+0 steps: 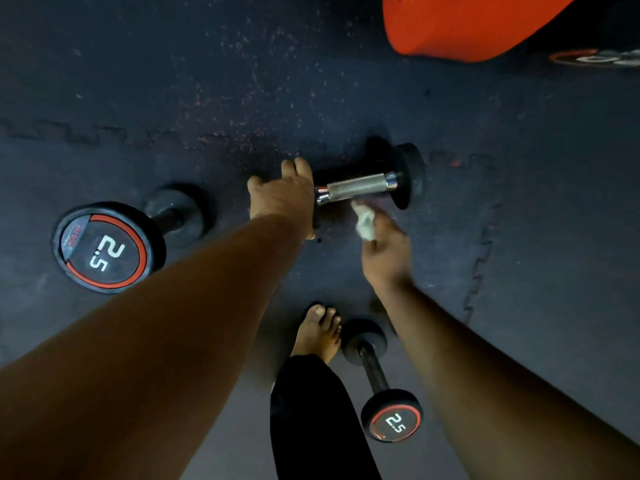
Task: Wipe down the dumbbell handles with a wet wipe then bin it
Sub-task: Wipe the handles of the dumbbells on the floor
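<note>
Centre frame: left hand (pixel 282 197) clasps near head of dumbbell (pixel 367 183) on mat, right hand (pixel 384 251) pinches crumpled wet wipe (pixel 364 221) just below knurled handle (pixel 358 187); wipe soft/limp, steel grippy, wt prob light – steady by head

The dark rubber floor (pixel 519 237), laid in interlocking tiles, carried three dumbbells: a chrome-handled one (pixel 360 186) in the middle, another (pixel 114 244) lying left, a third (pixel 381 379) beside a bare foot (pixel 317 332)
</note>
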Demonstrator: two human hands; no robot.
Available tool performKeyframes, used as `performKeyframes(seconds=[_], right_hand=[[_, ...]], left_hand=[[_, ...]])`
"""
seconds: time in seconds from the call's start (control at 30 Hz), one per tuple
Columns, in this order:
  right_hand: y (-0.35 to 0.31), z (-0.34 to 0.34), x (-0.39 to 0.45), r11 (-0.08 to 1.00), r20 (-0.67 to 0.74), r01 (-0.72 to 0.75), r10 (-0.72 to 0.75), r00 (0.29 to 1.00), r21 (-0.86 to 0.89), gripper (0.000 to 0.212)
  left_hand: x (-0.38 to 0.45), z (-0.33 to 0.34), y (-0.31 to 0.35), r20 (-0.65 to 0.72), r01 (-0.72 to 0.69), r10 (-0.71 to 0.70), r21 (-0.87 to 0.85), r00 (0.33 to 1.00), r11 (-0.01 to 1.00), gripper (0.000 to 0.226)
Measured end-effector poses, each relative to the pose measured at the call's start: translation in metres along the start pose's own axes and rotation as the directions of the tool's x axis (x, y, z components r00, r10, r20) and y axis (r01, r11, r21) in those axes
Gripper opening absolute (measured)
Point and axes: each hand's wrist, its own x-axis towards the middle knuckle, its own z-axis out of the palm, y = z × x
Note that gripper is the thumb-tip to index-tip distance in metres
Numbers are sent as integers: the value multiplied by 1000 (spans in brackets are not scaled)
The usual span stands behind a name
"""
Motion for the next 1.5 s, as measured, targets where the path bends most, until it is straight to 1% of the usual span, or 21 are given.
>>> performKeyframes(seconds=[0.03,0.07,0.1,0.13,0.17,0.2,0.33,0.4,0.5,0.57,0.7,0.83,0.9,1.03,1.1,1.2,1.27,1.33,1.4,1.47,1.5], right_hand=[[-7,5,3,936,-110,-267,297,948,230,32],[-22,10,8,748,-94,-423,538,838,512,21],[-33,17,15,498,31,-484,673,739,719,17],[-46,22,20,290,175,-506,706,686,812,18],[-58,28,26,160,279,-522,696,661,838,26],[-69,33,30,79,346,-534,680,647,842,30],[-94,38,47,-67,519,-627,633,575,776,33],[-89,33,58,-128,515,-581,638,572,804,26],[-82,27,58,-109,385,-445,706,595,889,16],[-83,23,53,-116,332,-379,749,574,918,14],[-82,6,68,-98,279,-337,790,545,936,16],[-84,5,78,-31,273,-414,797,540,910,16],[-80,14,67,-17,308,-458,763,569,889,13],[-72,14,53,33,358,-512,676,644,858,35],[-70,5,64,95,306,-527,722,621,845,35],[-75,5,79,76,252,-492,784,567,868,36],[-81,16,73,91,256,-501,774,579,861,44],[-84,27,56,99,337,-553,700,629,827,38],[-81,29,39,201,378,-614,632,677,763,20],[-78,23,31,383,382,-661,587,714,645,3],[-75,16,28,482,397,-668,551,734,567,5]], left_hand=[[-1,0,0,-5,-1,1,1,1000,1000,133],[-1,1,0,-9,1,-1,2,1000,1000,133],[-2,3,1,-12,4,-4,0,1000,1000,133],[-2,3,1,-17,8,-9,-6,1000,1000,132],[-3,4,2,-25,15,-15,-10,1000,1000,131],[-3,5,3,-34,22,-22,-12,999,1000,129],[-4,11,5,-72,37,-38,-25,997,999,119],[-4,14,5,-81,35,-37,-23,996,999,117],[-7,17,5,-91,23,-25,-21,996,1000,119],[-8,16,5,-88,25,-26,-15,996,1000,124],[-8,15,6,-94,24,-26,-31,995,999,124],[-8,16,4,-114,20,-22,-23,993,1000,121],[-8,15,5,-101,15,-17,-22,995,1000,122],[-9,16,4,-104,31,-32,-11,994,999,123],[-8,17,3,-103,23,-25,-22,994,999,122],[-7,17,4,-109,2,-4,-19,994,1000,122],[-6,18,4,-129,14,-16,-15,992,1000,119],[-7,20,4,-133,23,-25,-15,991,1000,116],[-8,20,4,-120,22,-23,-10,993,1000,118],[-8,17,4,-114,22,-22,-3,993,1000,120],[-7,17,4,-116,21,-22,-9,993,1000,118]])
